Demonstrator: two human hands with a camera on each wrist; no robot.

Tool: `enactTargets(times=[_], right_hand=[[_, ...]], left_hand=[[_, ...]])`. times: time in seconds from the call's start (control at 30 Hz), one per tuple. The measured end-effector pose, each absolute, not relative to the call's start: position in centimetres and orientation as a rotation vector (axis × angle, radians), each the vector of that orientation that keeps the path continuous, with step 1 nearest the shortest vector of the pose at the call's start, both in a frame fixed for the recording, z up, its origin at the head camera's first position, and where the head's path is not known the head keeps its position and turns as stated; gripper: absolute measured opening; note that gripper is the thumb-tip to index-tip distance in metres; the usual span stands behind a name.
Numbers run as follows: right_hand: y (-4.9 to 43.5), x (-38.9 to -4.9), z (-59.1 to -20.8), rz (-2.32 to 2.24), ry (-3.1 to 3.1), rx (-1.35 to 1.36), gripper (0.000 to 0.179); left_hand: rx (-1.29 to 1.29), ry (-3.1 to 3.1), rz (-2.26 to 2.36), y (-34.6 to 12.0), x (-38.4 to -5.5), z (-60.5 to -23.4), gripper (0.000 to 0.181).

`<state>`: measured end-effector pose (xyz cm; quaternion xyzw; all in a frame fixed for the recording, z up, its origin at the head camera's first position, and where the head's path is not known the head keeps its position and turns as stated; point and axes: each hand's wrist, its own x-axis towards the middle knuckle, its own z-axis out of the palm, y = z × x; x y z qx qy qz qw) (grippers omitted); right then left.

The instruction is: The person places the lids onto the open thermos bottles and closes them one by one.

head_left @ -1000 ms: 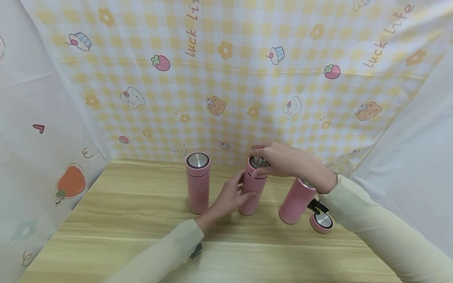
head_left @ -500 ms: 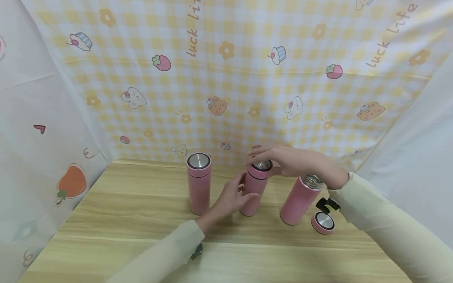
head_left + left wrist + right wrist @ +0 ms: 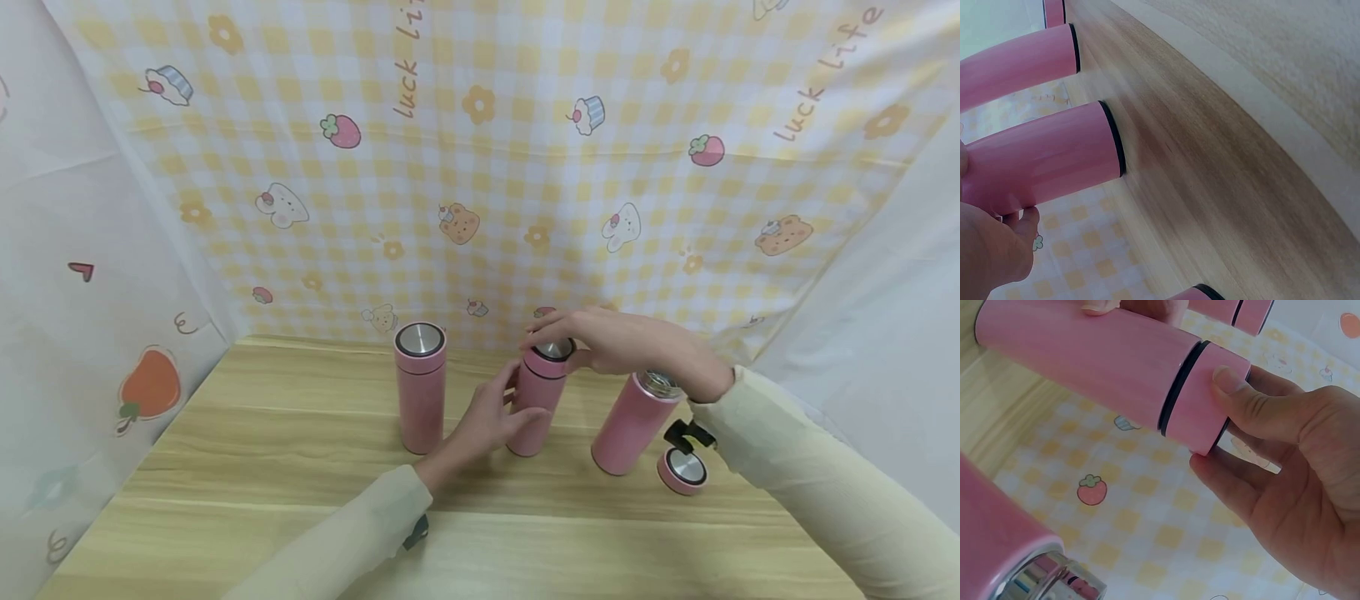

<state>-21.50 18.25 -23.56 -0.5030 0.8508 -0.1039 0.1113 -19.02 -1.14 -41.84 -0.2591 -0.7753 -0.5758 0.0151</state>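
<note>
A pink thermos bottle [image 3: 536, 408] stands in the middle, its lid [image 3: 545, 362] on, with a dark seam below it. My left hand [image 3: 491, 417] holds its body from the left, thumb in front; the left wrist view shows fingers curled behind. Up at the top, my right hand [image 3: 618, 340] holds the lid. In the right wrist view its thumb [image 3: 1257, 409] presses the lid's side while other fingers reach round the rim. Right of it, a second thermos [image 3: 630, 429] stands uncapped, its steel mouth [image 3: 660, 383] partly behind the right wrist.
A third pink thermos [image 3: 422, 400], capped, stands left of the held one. On the wooden table [image 3: 300, 467], a loose lid [image 3: 684, 469] lies beside the uncapped thermos. A checked cloth [image 3: 337, 250] hangs close behind the bottles.
My right hand has turned on the lid, its thumb passing from the lid's front to its right side, and the wrist has moved right. My left hand and the bottles keep their places.
</note>
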Motion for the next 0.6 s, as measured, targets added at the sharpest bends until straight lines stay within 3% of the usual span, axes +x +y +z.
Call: enactTargets(times=[0.6], right_hand=[[17.2, -21.2, -23.5, -0.247, 2.62, -1.428, 0.049]], left_hand=[[-0.796, -2.419, -1.798, -1.1, -19.2, -41.9, 0.065]])
